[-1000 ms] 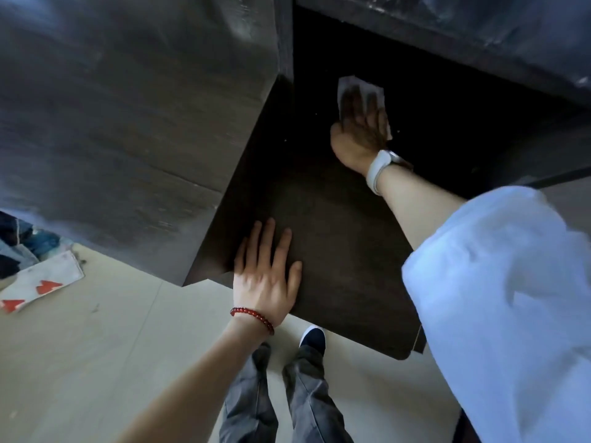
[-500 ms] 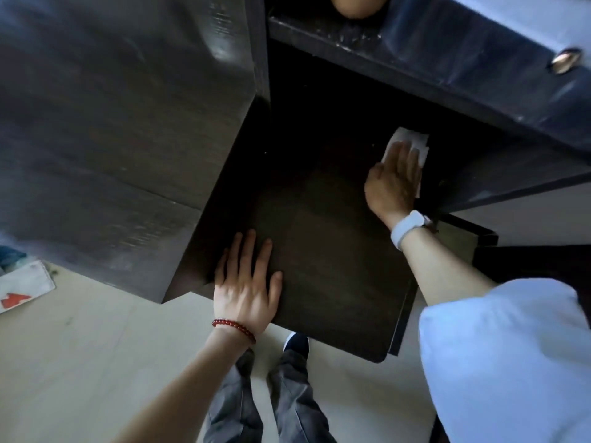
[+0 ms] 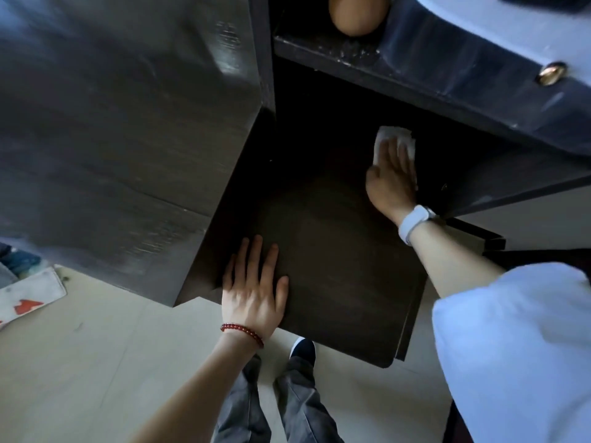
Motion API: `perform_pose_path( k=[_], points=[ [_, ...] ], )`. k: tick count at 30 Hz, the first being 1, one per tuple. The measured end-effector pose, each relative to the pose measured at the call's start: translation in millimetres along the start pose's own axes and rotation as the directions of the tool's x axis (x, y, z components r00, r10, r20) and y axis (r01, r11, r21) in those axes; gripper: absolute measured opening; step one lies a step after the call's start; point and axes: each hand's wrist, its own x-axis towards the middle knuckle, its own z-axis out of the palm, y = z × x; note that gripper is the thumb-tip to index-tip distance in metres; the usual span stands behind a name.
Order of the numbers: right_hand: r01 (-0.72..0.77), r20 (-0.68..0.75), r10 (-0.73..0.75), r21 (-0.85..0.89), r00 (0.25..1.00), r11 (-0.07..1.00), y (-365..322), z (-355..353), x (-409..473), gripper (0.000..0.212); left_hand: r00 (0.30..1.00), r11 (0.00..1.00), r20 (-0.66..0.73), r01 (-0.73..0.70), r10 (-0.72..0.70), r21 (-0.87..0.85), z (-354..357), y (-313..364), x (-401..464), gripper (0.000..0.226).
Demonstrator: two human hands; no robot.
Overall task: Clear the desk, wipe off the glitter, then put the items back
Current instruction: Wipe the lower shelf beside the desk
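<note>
Change: over the last second the right hand (image 3: pixel 391 177) carried the white wipe (image 3: pixel 395 139) from the far middle of the desk surface (image 3: pixel 335 266) across to its far right edge, beneath the upper shelf (image 3: pixel 447 87).
Left hand position: unchanged; the left hand (image 3: pixel 254 292) stayed planted at the near left corner of the desk surface.
Task meaning: judged mid-wipe; the desk surface was cleared, the far strip was being covered, and the return of items was not yet started.
Right fingers: extended flat and close together, pressing the wipe down onto the surface; no curl around it.
Left fingers: spread wide, palm down, grasping nothing, bracing on the wood.
Wipe location: under the right fingers, its far edge showing beyond the fingertips.
Glitter: too fine to make out on the dark wood.
</note>
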Motion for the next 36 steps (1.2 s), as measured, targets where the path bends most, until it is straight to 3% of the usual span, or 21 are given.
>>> perform_pose_path(
  k=[6,9,11,13,15,18,22,27,30,32,36],
  points=[
    [0.271,0.115,-0.265,-0.039,0.957,0.962,-94,18,33,0.058,0.999,1.0,-0.023,-0.025,0.025,0.004,3,-1,0,0.052],
    [0.382,0.079,-0.376,-0.08,0.923,0.921,-94,31,11,0.06,1.0,1.0,-0.01,-0.023,0.023,0.002,2,0,0,0.052],
    [0.512,0.041,-0.511,-0.094,0.859,0.854,-79,42,-25,0.063,1.0,1.0,0.003,-0.013,0.013,-0.001,1,1,0,0.052],
    [0.623,0.119,-0.613,-0.096,0.781,0.776,-77,50,-55,0.063,1.0,1.0,0.013,-0.017,0.018,-0.025,-2,0,1,0.051],
    [0.65,0.187,-0.629,-0.09,0.755,0.754,-83,52,-64,0.064,0.999,0.997,0.024,-0.04,0.042,-0.071,-7,-2,0,0.05],
    [0.668,0.169,-0.647,-0.135,0.743,0.732,-89,47,-56,0.06,0.997,0.992,0.012,-0.072,0.073,-0.1,-15,-8,-7,0.048],
    [0.564,0.152,-0.548,-0.106,0.823,0.819,-98,56,-75,0.06,0.996,0.988,-0.021,-0.087,0.085,-0.129,-20,-18,-30,0.045],
    [0.726,0.122,-0.716,-0.092,0.688,0.682,-94,94,-159,0.059,0.993,0.973,-0.007,0.116,-0.119,-0.198,-27,-37,-82,0.041],
    [0.74,0.137,-0.728,-0.093,0.672,0.666,-91,109,-195,0.061,0.972,0.95,0.059,0.236,-0.229,-0.206,-28,-46,-102,0.042],
    [0.752,0.132,-0.74,-0.109,0.659,0.65,-78,111,-208,0.049,0.969,0.947,0.09,0.245,-0.231,-0.208,-31,-45,-103,0.043],
    [0.668,0.133,-0.656,-0.11,0.743,0.736,-8,100,-234,0.058,0.982,0.973,0.148,0.145,-0.119,-0.182,-36,-26,-87,0.049]
  ],
)
